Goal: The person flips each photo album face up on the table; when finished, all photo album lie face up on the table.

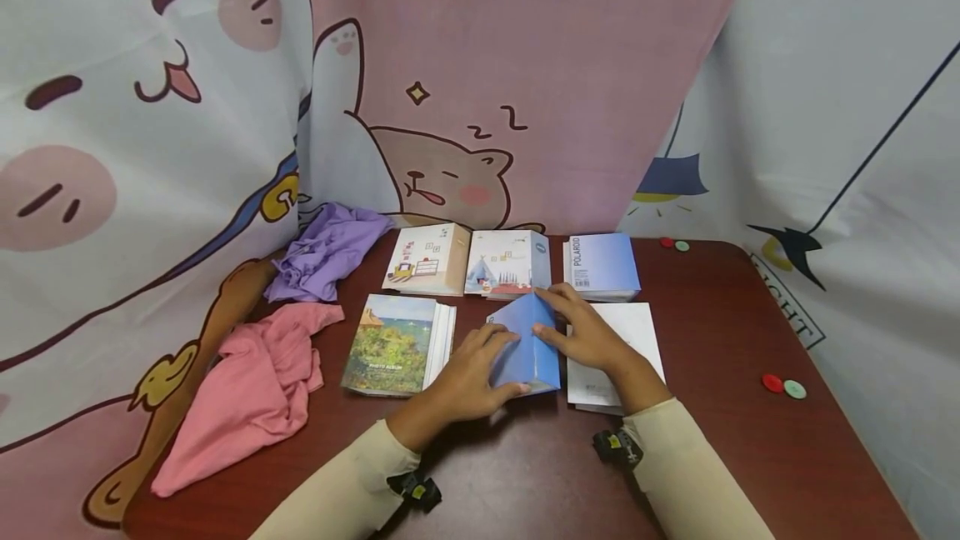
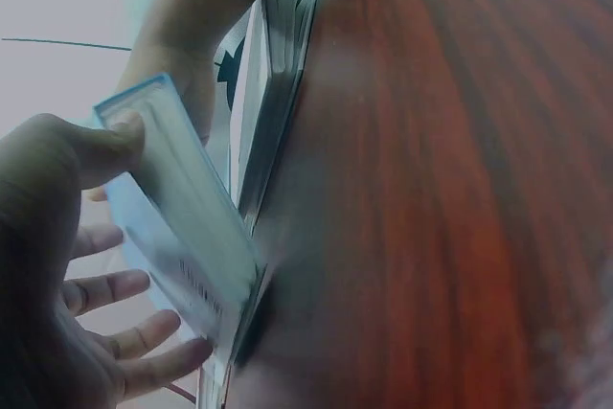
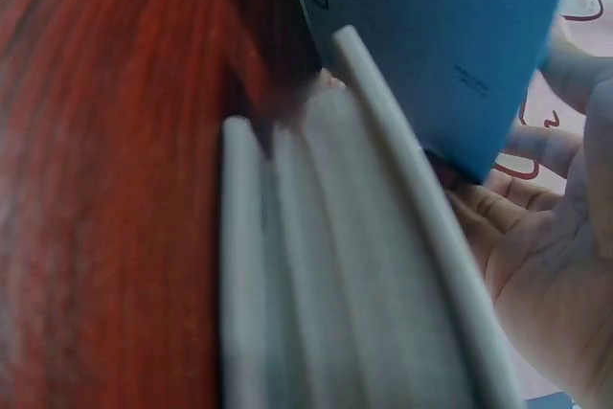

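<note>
A blue photo album (image 1: 510, 344) stands tilted on the table between both hands, with its spine edge raised toward the right. My left hand (image 1: 472, 369) holds it, thumb at the near end and fingers spread over the cover; the left wrist view shows that thumb on the end of the album (image 2: 182, 198). With its thumb and fingers, my right hand (image 1: 588, 336) grips the raised right side near the far corner. Just right of it, partly under the right forearm, lies a white album (image 1: 611, 357). In the right wrist view, its thick pages (image 3: 364, 237) fill the foreground.
Left of the hands lies an album with a landscape cover (image 1: 390, 344). Behind are two illustrated albums (image 1: 423, 261) and another blue album (image 1: 603, 265). Pink cloth (image 1: 255, 382) and purple cloth (image 1: 326, 248) lie at the left. Red and green discs (image 1: 783, 386) sit at the right.
</note>
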Demonstrator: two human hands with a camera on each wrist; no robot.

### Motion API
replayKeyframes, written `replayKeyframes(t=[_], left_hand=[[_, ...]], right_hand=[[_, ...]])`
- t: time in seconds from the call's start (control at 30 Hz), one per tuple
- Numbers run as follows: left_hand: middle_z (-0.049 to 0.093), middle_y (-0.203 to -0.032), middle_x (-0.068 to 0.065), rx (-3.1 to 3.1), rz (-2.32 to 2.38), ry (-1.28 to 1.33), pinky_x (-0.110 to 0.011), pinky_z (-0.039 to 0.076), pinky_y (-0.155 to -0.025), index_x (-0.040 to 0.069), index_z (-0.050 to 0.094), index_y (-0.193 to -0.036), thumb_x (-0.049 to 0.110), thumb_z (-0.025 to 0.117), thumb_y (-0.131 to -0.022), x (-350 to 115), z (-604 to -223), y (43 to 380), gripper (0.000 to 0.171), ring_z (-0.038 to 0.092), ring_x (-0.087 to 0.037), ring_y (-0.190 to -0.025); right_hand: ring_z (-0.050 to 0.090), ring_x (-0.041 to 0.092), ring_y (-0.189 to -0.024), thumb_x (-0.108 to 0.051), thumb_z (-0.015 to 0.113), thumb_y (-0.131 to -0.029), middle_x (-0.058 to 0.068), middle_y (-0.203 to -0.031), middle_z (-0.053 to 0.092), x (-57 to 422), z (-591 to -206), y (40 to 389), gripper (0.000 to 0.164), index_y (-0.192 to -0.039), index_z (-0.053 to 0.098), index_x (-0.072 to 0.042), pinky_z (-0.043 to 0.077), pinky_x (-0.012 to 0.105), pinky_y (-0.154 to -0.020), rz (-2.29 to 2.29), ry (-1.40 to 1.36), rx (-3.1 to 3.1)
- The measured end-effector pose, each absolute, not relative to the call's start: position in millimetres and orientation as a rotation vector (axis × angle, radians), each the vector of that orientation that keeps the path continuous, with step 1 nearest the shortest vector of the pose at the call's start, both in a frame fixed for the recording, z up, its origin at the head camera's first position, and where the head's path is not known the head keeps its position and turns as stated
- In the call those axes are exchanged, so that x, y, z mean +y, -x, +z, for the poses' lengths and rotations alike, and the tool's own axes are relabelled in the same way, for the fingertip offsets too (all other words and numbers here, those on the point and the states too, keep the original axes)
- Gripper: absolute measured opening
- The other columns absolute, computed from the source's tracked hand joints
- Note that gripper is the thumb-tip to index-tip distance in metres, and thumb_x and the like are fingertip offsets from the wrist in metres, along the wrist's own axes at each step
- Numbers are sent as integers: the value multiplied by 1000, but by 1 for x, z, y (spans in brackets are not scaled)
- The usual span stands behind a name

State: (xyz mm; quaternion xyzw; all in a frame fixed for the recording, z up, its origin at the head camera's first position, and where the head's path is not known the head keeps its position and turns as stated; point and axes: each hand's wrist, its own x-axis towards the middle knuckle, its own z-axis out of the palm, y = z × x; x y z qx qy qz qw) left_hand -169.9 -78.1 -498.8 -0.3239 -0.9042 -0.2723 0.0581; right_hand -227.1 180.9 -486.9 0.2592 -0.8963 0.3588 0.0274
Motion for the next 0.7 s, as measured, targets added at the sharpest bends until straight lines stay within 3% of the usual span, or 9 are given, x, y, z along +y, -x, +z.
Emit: replayKeyframes(t=[0.27,0.47,0.7], left_hand=[[54,-154,-15,-2614,-1172,1079,-50,58,-107,9,49,-159,33,84,-96,-83,-500,171,76,60,-31,-135],[51,-152,-27,-2438,-1546,1182,-60,58,-107,-1,43,-161,14,84,-96,-91,-506,175,78,62,-44,-136],[48,-160,-22,-2404,-1925,1131,-51,61,-106,10,35,-167,3,80,-98,-103,-509,175,83,56,-44,-146]], right_hand=[[62,43,-130,-36,81,-98,21,-149,51,180,-477,224,75,-161,54,-7,57,64,-106,1221,-716,-2745],[63,39,-128,-31,88,-93,18,-152,55,180,-478,224,78,-158,56,-4,50,66,-110,1246,-752,-2659],[70,35,-121,-27,95,-85,17,-160,52,181,-480,226,94,-165,48,-8,52,64,-109,1386,-903,-2593]])
